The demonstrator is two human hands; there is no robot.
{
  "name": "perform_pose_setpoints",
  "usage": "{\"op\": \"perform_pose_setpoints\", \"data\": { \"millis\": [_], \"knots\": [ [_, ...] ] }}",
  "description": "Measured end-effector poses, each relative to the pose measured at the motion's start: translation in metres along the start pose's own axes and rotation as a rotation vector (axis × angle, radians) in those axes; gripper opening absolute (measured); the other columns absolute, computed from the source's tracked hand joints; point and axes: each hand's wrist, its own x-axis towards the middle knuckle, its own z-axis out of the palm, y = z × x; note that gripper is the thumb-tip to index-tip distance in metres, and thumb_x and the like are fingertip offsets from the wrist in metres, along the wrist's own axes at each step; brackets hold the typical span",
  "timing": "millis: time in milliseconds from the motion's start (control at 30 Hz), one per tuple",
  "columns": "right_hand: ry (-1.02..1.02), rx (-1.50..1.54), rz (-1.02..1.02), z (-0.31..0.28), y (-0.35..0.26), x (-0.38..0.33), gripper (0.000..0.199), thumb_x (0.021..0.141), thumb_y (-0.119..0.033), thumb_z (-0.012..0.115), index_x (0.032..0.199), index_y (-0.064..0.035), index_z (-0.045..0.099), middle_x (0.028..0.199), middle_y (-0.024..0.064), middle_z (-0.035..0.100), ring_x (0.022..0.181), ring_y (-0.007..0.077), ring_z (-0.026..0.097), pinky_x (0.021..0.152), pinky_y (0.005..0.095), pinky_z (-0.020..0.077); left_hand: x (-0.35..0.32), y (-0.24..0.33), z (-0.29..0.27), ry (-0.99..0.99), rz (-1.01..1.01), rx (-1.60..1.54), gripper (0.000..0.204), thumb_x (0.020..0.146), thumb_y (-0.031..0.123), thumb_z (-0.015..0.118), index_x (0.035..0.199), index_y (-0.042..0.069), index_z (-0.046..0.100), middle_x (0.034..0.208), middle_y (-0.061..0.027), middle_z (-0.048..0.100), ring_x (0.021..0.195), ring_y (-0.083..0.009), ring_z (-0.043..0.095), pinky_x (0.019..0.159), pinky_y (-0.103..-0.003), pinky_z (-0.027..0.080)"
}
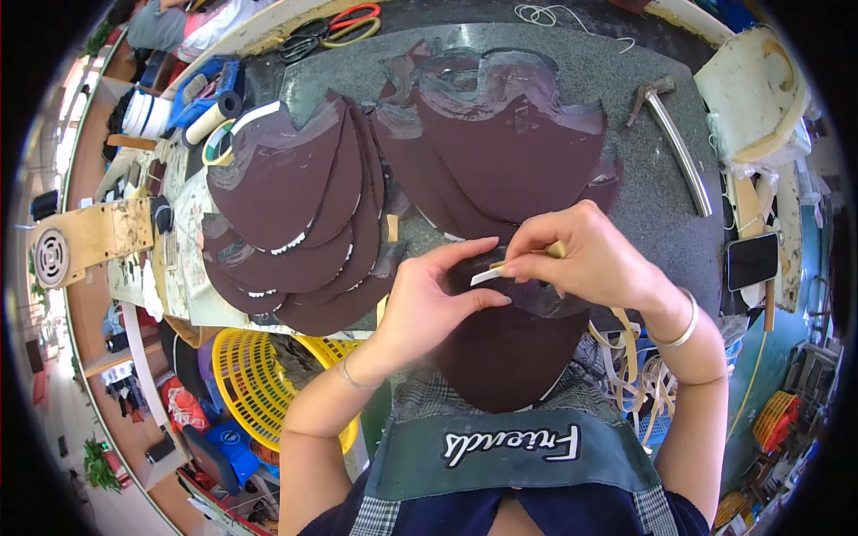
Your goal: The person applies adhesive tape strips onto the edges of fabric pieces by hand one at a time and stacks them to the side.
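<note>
In front of me a dark brown cut piece (509,357), rounded at its near end, lies over the table's near edge and my lap. My left hand (429,299) is at its far part, thumb and forefinger spread along the edges, the other fingers hidden. My right hand (576,255) pinches a short white strip (487,277) above the piece. A small yellowish thing (556,249) also shows between the right fingers; its kind is unclear. Beyond the hands, similar brown pieces (518,147) overlap in a pile, with another fanned stack (286,192) to the left.
A hammer (679,147) lies at the right of the grey work slab (643,179). Scissors (353,25) rest at the back. A phone (752,262) is on the right. A yellow basket (255,380) stands below at left; pale strips (657,389) hang at lower right.
</note>
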Motion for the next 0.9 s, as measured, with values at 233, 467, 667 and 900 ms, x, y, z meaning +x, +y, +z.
{"op": "perform_pose_setpoints", "data": {
  "millis": [233,467,667,900],
  "knots": [
    [0.119,-0.285,-0.181,0.014,0.003,0.011,0.014,0.081,-0.013,0.073,0.085,0.0005,0.071,0.067,0.0147,0.067,0.059,0.0192,0.066,0.06,0.0325,0.0506,-0.001,0.001,-0.001,-0.002,-0.077,-0.108,0.038,0.086,0.002,0.073,0.123,-0.001,0.065,0.104,-0.0075,0.071,0.095,-0.0092,0.064,0.086,-0.025,0.053],
    [0.175,-0.154,0.08,-0.029,0.014,-0.025,0.012,0.081,-0.008,0.073,0.078,0.0021,0.07,0.059,0.0077,0.063,0.052,0.0111,0.061,0.05,0.0283,0.0468,0.0,-0.006,-0.005,0.06,-0.037,-0.135,0.031,0.087,-0.002,0.071,0.118,0.0,0.068,0.104,-0.0082,0.072,0.089,-0.0073,0.064,0.081,-0.021,0.052],
    [0.405,-0.711,0.011,-0.038,0.029,-0.044,0.021,0.079,-0.009,0.074,0.098,-0.0021,0.067,0.09,0.0127,0.067,0.08,0.0204,0.064,0.071,0.0332,0.049,0.006,-0.005,-0.005,0.018,0.002,0.067,0.029,0.084,-0.003,0.073,0.113,-0.001,0.069,0.098,-0.0062,0.071,0.088,-0.0088,0.066,0.08,-0.022,0.053],
    [0.391,-0.789,-0.519,-0.007,0.021,-0.028,0.038,0.077,-0.014,0.075,0.113,-0.011,0.065,0.136,0.0161,0.048,0.119,0.0369,0.045,0.099,0.0484,0.0362,0.012,-0.002,0.017,0.114,0.184,0.25,0.019,0.081,-0.002,0.075,0.089,0.001,0.058,0.094,-0.0079,0.07,0.089,-0.0109,0.067,0.08,-0.024,0.053]
  ]
}}
